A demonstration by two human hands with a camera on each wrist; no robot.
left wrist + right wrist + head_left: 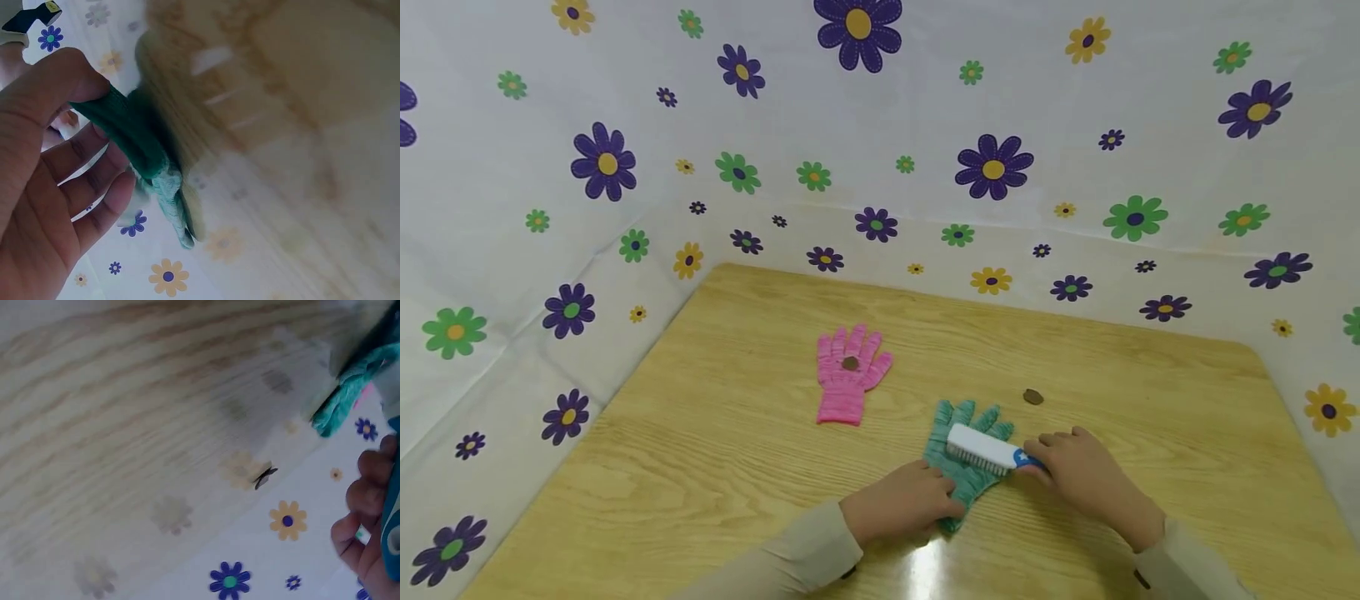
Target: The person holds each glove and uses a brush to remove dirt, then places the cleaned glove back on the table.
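A green knit glove (942,446) lies on the table, its fingers pointing away from me. My left hand (904,502) holds it near the cuff; in the left wrist view, the thumb and a finger pinch the green fabric (128,131). With my right hand (1086,473) I grip the blue handle (1028,459) of a white brush (981,445). The brush's bristles face down on the glove's palm and partly hide it. The right wrist view catches only the edge of the handle (392,531) and some curled fingers (365,490).
A pink knit glove (842,396) lies flat farther back to the left, with a small brown piece (850,363) on it. Another brown piece (1033,397) is on the wooden table (737,375), beyond my right hand. White flower-printed cloth (917,108) surrounds the table's back and sides.
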